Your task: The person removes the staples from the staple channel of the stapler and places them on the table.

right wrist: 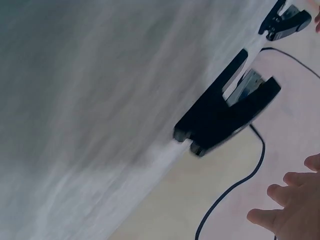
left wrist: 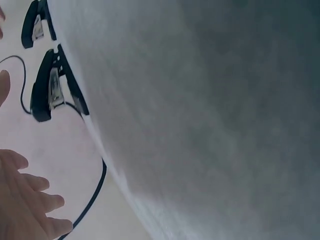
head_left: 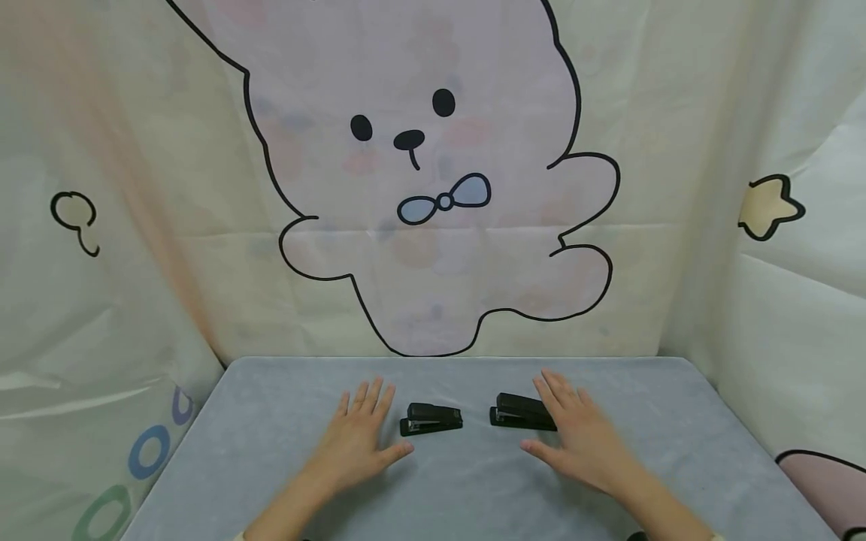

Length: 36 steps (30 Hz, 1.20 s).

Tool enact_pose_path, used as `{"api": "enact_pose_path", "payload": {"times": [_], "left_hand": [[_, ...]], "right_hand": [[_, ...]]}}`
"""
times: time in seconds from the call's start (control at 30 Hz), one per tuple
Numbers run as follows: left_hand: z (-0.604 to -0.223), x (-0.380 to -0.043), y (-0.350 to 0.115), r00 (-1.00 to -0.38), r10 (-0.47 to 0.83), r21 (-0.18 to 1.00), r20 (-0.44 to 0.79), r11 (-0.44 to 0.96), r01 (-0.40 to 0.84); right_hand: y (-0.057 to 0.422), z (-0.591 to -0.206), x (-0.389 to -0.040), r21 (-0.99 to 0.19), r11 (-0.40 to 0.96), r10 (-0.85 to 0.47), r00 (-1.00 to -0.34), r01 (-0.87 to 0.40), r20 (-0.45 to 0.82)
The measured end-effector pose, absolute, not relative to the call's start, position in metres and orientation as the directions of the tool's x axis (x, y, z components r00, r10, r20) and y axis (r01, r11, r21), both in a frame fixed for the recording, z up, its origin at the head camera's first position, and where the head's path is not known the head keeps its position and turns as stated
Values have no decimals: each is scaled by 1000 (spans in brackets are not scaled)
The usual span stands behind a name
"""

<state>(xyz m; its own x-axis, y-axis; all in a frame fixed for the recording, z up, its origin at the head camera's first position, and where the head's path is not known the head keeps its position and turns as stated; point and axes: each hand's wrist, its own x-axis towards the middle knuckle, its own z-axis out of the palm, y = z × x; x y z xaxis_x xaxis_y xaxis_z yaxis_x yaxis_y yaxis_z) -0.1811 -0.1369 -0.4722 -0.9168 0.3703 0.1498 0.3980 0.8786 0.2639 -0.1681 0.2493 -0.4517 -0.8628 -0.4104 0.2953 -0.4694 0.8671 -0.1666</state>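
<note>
Two black staplers lie on the grey cloth-covered table. The smaller stapler sits just right of my left hand, whose fingers are spread and straight with nothing in them. My right hand is also spread flat, and its fingers overlap the right end of the larger stapler in the head view. In the left wrist view the smaller stapler shows its raised top arm and metal inside. The larger stapler appears beyond the palm in the right wrist view.
The grey table ends at a back curtain printed with a cartoon animal. Pale curtains also hang at the left and right sides, close along the table's edges.
</note>
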Motion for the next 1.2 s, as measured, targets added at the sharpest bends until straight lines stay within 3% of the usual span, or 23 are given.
{"api": "enact_pose_path", "payload": {"times": [0.33,0.77,1.2], "left_hand": [[-479,-184,-126,-908,389,408,154,812,417],[-482,-192,-117,-937,283,687,204,641,342],[-485,-198,-113,-954,254,788,163,548,280]], "right_hand": [[215,-452,-172,-246,821,-432,-842,-515,323],[172,-454,-181,-541,744,-358,-918,-392,173],[142,-465,-192,-672,651,-383,-917,-354,112]]}}
